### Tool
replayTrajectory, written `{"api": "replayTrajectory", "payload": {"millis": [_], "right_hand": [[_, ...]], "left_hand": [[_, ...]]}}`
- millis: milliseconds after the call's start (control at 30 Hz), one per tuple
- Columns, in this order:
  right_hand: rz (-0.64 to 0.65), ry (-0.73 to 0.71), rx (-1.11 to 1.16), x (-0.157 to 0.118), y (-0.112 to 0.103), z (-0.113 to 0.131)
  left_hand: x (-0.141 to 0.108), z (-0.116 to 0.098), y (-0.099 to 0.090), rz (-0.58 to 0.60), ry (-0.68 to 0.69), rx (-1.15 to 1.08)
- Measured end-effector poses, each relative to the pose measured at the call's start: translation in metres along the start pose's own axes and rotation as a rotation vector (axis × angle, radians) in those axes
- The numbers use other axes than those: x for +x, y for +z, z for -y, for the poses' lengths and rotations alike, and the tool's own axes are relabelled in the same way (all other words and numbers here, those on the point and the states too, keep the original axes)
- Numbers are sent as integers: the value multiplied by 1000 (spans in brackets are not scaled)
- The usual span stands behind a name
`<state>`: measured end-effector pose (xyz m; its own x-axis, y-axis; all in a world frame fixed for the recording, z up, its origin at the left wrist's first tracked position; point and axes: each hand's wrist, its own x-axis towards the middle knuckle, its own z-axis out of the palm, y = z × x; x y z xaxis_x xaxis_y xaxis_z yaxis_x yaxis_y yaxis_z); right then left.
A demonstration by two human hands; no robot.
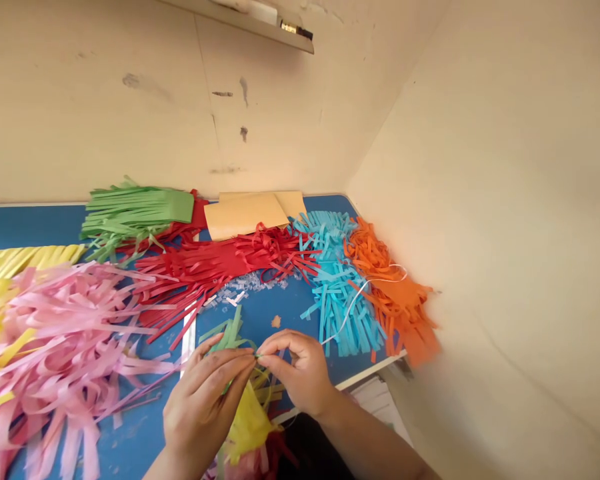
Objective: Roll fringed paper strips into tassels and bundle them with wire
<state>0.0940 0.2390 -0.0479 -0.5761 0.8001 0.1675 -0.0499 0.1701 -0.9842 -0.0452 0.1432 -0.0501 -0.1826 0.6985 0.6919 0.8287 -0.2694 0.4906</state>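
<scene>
Nr blue table [295, 303], front side, we can't ID the tiny bit [257, 356] btwn L hand [200, 400] & R hand [303, 373]: too sm. Table's L: pink fringe [70, 313] cut by view's edge; past table's R end, orange fringe [415, 327] blurs.

Gap just fwd of grip
Bare tbl [293, 303] there; red fringe [235, 260] beyond, pink fringe [70, 313] L, lt-blue fringe [353, 337] + white string [350, 307] R block.

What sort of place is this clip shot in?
It looks like a small craft workspace in a room's corner, home or workshop, I can't tell. The signs: a blue tabletop by plain, marked walls, and heaps of cut strips, such as the pink strips and red strips.
</scene>
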Motion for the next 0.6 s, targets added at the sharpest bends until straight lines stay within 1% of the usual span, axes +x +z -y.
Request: {"api": "replayTrajectory", "payload": {"millis": [200,367,467,600], "right_hand": [[3,-43,-21,0,-2,-1],[2,-32,-30,0,-1,-3],[7,-36,-41,0,-1,-3],[4,-40,-36,2,-2,-4]], "left_hand": [[-2,2,4,4,-4,-6],[-2,4,6,19,-8,-11],[-3,4,5,13,-28,-18],[-2,4,2,19,-23,-14]]}}
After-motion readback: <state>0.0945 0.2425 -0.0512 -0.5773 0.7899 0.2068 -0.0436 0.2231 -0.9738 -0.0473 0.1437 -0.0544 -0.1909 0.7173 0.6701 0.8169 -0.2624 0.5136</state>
